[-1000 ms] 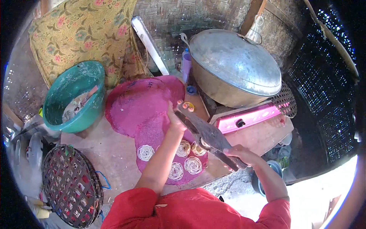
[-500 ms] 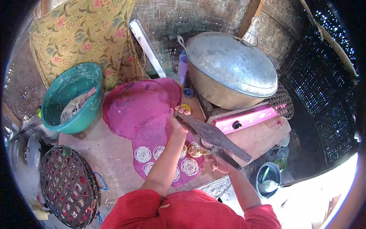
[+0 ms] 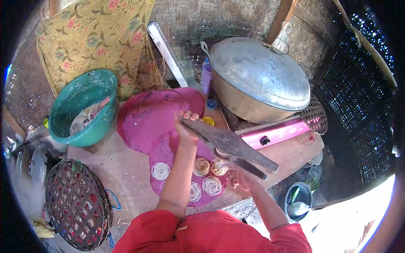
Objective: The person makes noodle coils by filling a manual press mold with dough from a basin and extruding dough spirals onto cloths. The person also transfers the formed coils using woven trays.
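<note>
A dark wooden hand press [image 3: 234, 145] with two long arms is held slantwise above the pink mat. My left hand [image 3: 187, 126] is closed around its far left end, the fingertips curled over the wood. Under the press's near arms, my right hand [image 3: 242, 179] is closed with curled fingers against its underside; the exact grip is partly hidden. Below lie several coiled nests of noodle-like strands on the pink mat [image 3: 162, 145], among them a white nest [image 3: 160, 171] and a yellowish nest [image 3: 201, 167]. My left forearm covers part of the mat.
A green basin [image 3: 63, 114] with pale dough-like matter stands at left, above a round woven tray [image 3: 78, 206]. A large lidded pot [image 3: 257, 80] sits behind a pink stove [image 3: 276, 134]. A small bucket [image 3: 298, 200] is at lower right; a yellow lid [image 3: 208, 121] lies nearby.
My left hand and the press's far end have shifted left. My right hand has moved slightly up and left. The yellowish nests show more fully now. The whole view has shifted a little.
</note>
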`<move>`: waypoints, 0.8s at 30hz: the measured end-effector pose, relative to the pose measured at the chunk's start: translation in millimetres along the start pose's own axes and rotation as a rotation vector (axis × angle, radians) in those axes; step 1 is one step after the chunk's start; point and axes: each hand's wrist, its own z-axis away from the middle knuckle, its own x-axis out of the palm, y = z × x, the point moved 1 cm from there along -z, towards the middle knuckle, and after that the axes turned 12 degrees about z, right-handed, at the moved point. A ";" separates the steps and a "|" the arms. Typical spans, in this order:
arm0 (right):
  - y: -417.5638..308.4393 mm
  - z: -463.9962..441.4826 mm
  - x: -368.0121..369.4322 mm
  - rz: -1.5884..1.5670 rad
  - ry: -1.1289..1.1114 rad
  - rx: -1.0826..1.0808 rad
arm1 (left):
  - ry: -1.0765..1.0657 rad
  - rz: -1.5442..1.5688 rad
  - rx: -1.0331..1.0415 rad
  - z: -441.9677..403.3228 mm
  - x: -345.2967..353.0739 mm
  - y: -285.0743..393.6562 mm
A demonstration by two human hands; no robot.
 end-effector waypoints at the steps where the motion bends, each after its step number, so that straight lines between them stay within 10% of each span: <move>1: 38.4 -16.9 -32.0 0.176 0.065 -0.065 | -0.052 -0.019 -0.020 -0.5 17.0 7.6; 3: 56.0 -27.5 -42.5 0.348 0.125 -0.131 | -0.097 -0.089 -0.013 8.2 61.4 20.2; 5: 27.5 -24.6 -12.9 1.104 0.529 -0.560 | -0.153 -0.146 -0.024 19.9 103.2 38.8; 7: 27.6 -26.1 -19.2 1.666 0.649 -0.481 | -0.269 -0.167 -0.047 32.1 141.3 59.6; 24: -16.0 -19.7 22.5 1.756 0.547 -0.491 | -0.374 -0.898 0.453 172.0 281.8 138.2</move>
